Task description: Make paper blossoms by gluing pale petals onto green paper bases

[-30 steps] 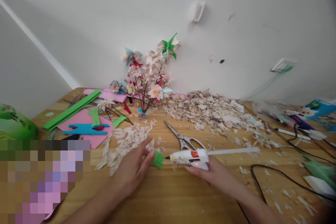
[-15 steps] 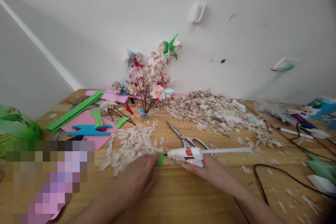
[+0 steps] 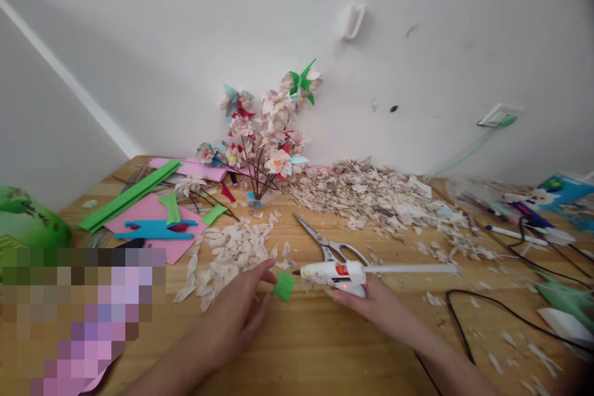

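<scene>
My right hand (image 3: 371, 303) grips a white hot glue gun (image 3: 336, 275) with a red light and a glue stick poking out behind; its nozzle points left. A small green paper piece (image 3: 283, 286) sits just off the nozzle tip, pinched by the thumb and fingers of my left hand (image 3: 239, 309) over the wooden table (image 3: 315, 346). A loose heap of pale cut petals (image 3: 227, 253) lies just beyond my left hand.
Scissors (image 3: 325, 244) lie behind the glue gun. A bunch of paper flowers (image 3: 264, 130) stands against the wall, beside a large pile of pale scraps (image 3: 371, 195). Pink, green and blue paper (image 3: 148, 216) lies at left. A black cord (image 3: 487, 309) and pens lie at right.
The green piece has been turned in my left fingers, its flat face now showing, and sits slightly away from the nozzle. The glue gun has barely shifted.
</scene>
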Available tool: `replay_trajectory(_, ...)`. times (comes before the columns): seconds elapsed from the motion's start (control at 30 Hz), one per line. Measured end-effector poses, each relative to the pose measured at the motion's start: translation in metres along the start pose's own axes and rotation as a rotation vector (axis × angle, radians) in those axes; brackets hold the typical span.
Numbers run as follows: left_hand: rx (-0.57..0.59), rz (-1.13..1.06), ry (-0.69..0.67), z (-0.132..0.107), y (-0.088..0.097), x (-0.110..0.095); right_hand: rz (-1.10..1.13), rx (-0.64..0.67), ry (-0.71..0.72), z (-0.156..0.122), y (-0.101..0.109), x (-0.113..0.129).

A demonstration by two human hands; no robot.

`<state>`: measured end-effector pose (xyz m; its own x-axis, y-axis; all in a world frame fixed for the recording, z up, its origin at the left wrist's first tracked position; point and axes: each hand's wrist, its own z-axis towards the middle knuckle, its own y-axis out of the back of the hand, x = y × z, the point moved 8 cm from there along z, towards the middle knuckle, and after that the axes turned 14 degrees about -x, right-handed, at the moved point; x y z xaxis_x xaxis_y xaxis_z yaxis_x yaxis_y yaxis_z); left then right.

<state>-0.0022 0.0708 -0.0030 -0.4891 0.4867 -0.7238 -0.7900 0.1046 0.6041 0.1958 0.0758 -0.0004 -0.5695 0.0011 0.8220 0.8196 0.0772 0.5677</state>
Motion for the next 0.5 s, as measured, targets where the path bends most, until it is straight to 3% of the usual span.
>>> replay_trajectory(0.17, 0.030, 0.177, -0.153, 0.002, -0.001, 0.003, 0.024, 0.050, -0.018, -0.002, -0.015, 0.000)
replay_trajectory(0.5, 0.041, 0.247, -0.196, 0.000, -0.005, 0.001, 0.026, 0.136, -0.007, -0.003, -0.029, 0.010)
